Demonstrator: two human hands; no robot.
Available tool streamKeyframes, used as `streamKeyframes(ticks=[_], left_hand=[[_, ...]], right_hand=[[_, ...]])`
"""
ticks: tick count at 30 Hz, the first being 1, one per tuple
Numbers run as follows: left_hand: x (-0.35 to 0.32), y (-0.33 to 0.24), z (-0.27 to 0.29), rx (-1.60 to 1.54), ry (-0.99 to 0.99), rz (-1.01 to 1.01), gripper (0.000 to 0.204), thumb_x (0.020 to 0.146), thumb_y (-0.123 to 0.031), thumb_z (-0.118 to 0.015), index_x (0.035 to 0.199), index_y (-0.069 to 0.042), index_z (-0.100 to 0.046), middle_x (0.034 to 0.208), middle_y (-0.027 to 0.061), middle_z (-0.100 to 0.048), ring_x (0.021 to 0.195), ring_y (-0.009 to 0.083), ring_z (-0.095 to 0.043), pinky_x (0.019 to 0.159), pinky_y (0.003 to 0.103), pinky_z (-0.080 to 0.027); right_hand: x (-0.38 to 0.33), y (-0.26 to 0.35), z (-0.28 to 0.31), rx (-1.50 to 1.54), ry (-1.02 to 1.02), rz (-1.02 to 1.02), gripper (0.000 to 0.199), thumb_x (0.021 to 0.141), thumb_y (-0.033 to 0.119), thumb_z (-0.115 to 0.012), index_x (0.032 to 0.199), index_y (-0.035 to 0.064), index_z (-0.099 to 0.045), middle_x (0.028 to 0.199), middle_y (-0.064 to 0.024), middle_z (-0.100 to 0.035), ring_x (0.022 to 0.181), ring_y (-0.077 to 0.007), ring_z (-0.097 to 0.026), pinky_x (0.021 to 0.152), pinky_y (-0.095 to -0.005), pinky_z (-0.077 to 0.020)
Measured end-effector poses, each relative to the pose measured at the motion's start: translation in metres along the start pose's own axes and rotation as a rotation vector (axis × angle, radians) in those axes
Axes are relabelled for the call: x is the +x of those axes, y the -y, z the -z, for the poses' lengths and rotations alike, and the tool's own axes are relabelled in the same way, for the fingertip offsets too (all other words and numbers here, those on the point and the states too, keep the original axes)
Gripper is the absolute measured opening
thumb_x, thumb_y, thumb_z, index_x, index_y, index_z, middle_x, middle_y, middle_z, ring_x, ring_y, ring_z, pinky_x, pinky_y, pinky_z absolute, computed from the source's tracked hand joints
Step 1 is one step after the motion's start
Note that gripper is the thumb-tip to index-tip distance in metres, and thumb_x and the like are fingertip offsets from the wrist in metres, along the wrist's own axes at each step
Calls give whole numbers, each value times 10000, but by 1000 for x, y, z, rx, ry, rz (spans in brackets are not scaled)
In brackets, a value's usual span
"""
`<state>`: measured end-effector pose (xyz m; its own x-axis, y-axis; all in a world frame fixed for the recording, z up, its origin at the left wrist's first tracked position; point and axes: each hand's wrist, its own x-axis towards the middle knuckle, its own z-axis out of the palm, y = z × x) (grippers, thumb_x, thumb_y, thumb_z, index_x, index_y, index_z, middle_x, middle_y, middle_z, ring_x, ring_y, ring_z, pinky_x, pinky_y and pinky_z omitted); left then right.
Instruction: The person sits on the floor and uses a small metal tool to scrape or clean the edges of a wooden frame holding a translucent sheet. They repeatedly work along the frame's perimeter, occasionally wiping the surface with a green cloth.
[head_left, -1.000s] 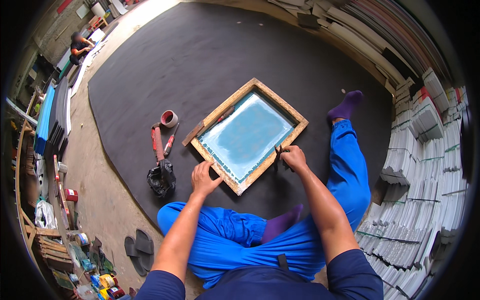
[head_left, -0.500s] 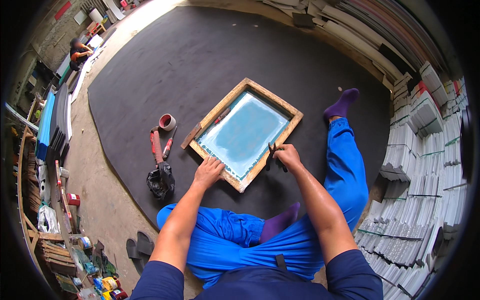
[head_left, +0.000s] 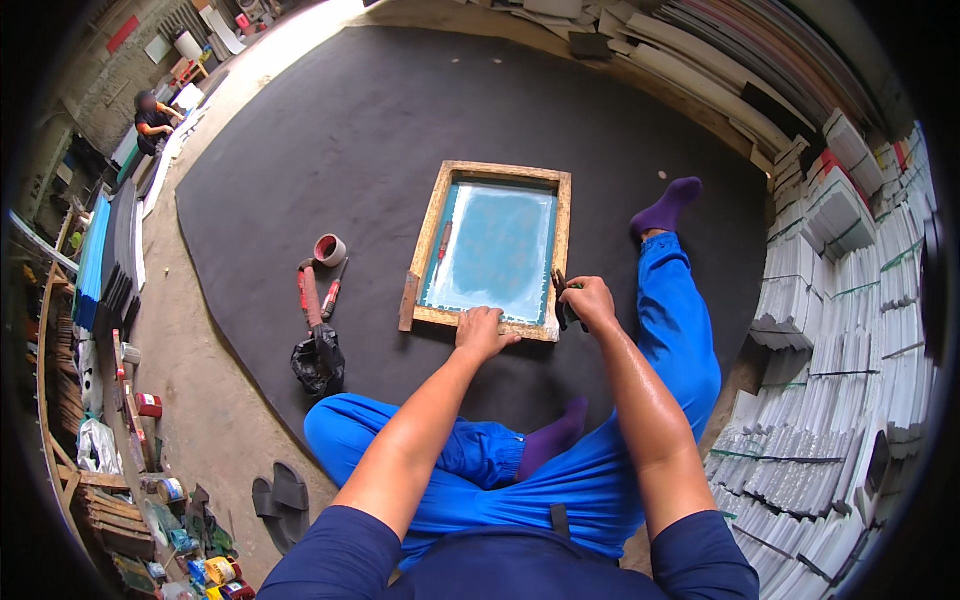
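"Grips?"

"Right hand wrapped round a dark plier-like tool, beside the right rail of the rectangular yellow-brown wooden frame. Left hand over the near rail; pinching or just resting, can't tell. Frame lies on the black mat, ahead of the person."

"Doing it well?"

"I'd brace the frame, keep tool tips off the blue-and-white panel."

"Unclear?"

"Tool handles part-hidden by fingers; tip-to-rail contact unreadable."
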<state>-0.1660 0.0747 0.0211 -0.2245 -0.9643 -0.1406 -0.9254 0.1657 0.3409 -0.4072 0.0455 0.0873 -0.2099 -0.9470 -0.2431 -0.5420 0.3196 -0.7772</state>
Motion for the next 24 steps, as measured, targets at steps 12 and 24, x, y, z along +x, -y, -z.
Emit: streamKeyframes(ticks=[12,24], left_hand=[[22,-56,104,-648,-57,-212,421,916,-311,-759,1220,-21,-729,1001,167,-779,926,247,-753,828,358,-582],[18,-90,200,-593,143,-189,350,1032,-314,-631,1154,2,-718,937,82,-743,755,151,-730,626,312,-569]], right_hand=[[-12,50,10,311,72,139,265,703,170,-712,880,-11,-788,747,-147,-722,693,-218,-690,662,-351,-528],[-46,128,53,548,139,118,169,845,167,-698,931,35,-758,737,-46,-665,562,-138,-589,455,-302,-414]])
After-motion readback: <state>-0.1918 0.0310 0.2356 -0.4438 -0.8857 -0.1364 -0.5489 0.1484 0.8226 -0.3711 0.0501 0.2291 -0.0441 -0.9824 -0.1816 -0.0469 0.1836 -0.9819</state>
